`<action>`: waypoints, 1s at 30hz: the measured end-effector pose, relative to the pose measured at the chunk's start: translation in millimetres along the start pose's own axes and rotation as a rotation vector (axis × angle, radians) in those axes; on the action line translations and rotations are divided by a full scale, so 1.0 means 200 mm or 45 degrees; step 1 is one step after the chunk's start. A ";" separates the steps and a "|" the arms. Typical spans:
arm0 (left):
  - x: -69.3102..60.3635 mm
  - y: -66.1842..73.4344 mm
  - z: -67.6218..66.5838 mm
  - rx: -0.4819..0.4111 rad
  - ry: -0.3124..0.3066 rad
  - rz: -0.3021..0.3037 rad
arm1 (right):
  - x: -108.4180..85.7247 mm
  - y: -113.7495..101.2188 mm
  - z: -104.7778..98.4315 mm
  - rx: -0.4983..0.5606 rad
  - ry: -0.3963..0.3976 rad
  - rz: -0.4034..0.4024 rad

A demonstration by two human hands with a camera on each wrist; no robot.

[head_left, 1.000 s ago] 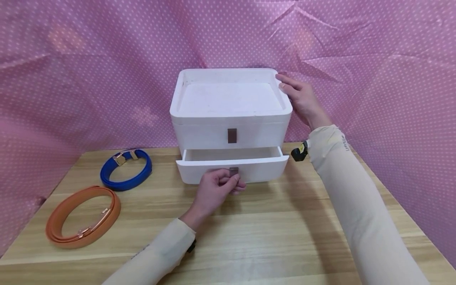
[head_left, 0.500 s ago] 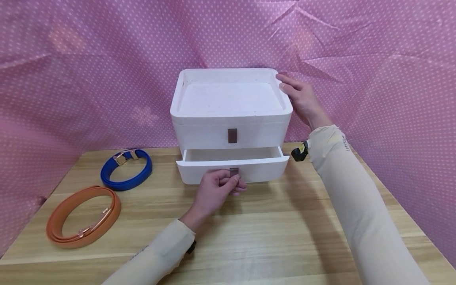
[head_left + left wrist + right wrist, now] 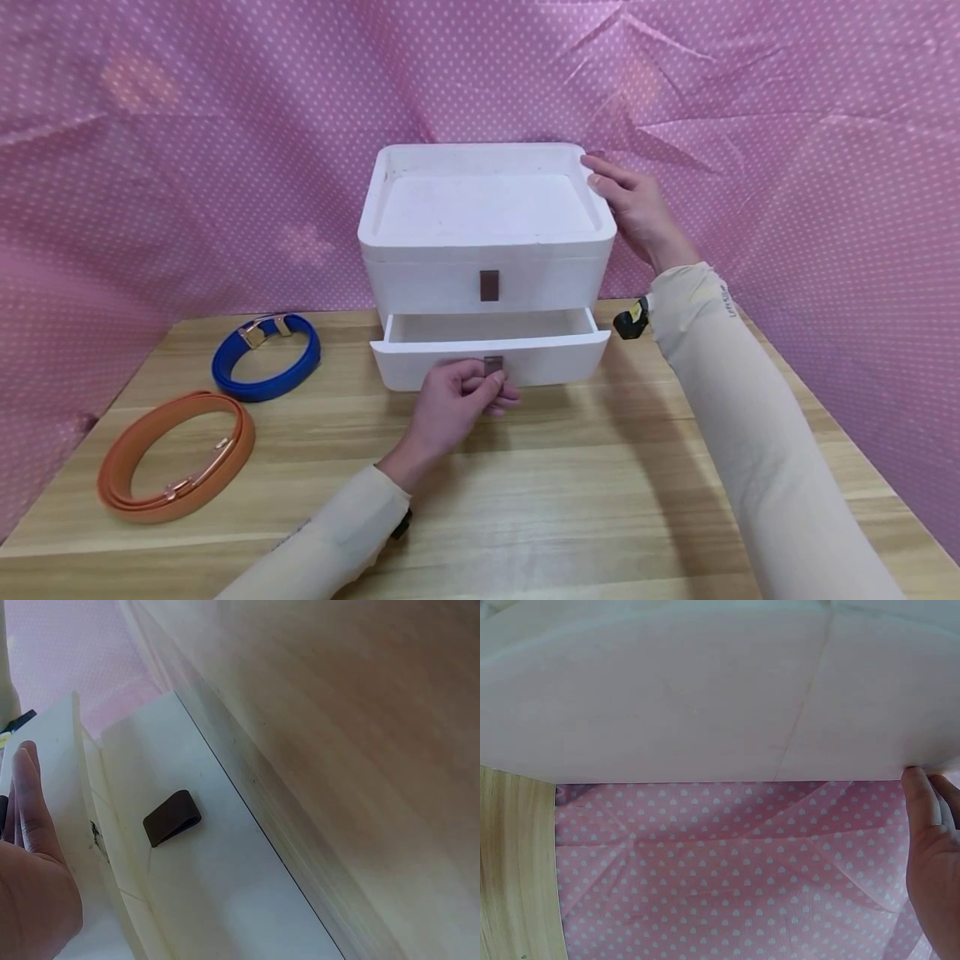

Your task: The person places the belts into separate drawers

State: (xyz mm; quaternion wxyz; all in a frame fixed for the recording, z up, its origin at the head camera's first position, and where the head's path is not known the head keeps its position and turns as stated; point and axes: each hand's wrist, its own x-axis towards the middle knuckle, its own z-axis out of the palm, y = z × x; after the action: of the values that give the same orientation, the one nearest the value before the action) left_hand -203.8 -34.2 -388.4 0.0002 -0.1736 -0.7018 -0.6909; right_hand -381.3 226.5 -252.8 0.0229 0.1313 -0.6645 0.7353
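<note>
A white two-drawer box stands at the table's back, its lower drawer pulled partway out with a bare inside showing. My left hand pinches the brown tab of that drawer between thumb and fingers. In the left wrist view the left hand lies along the drawer front, and the upper drawer's brown tab shows beside it. The right hand rests on the box's right side and top rim, fingers fairly straight. In the right wrist view the right hand touches the white wall.
A coiled blue belt with a gold buckle lies left of the box. Nearer the front left is a coiled orange belt. Pink dotted cloth hangs behind and beside the wooden table.
The lower drawer has come out very slightly toward the front, and my left hand has moved with its tab. My right hand keeps its place on the box.
</note>
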 end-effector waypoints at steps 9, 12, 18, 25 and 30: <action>-0.01 -0.01 0.00 -0.010 -0.008 0.012 | 0.00 0.01 0.00 0.002 0.001 -0.012; -0.01 0.00 0.00 -0.016 -0.004 0.008 | 0.00 0.00 0.00 0.001 0.000 -0.011; -0.02 0.00 0.00 -0.024 -0.005 0.006 | -0.01 0.00 0.01 -0.007 -0.001 -0.007; -0.02 -0.01 0.00 -0.025 -0.017 0.025 | -0.01 0.00 0.01 -0.008 0.000 -0.022; -0.02 -0.01 -0.01 -0.026 -0.024 0.019 | -0.01 0.01 0.00 -0.017 0.000 -0.019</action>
State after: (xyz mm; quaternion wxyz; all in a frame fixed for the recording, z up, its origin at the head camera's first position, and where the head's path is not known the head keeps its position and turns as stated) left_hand -200.5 -36.7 -391.4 -0.0031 -0.1851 -0.6934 -0.6963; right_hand -380.0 225.7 -254.2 0.0292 0.1363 -0.6685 0.7306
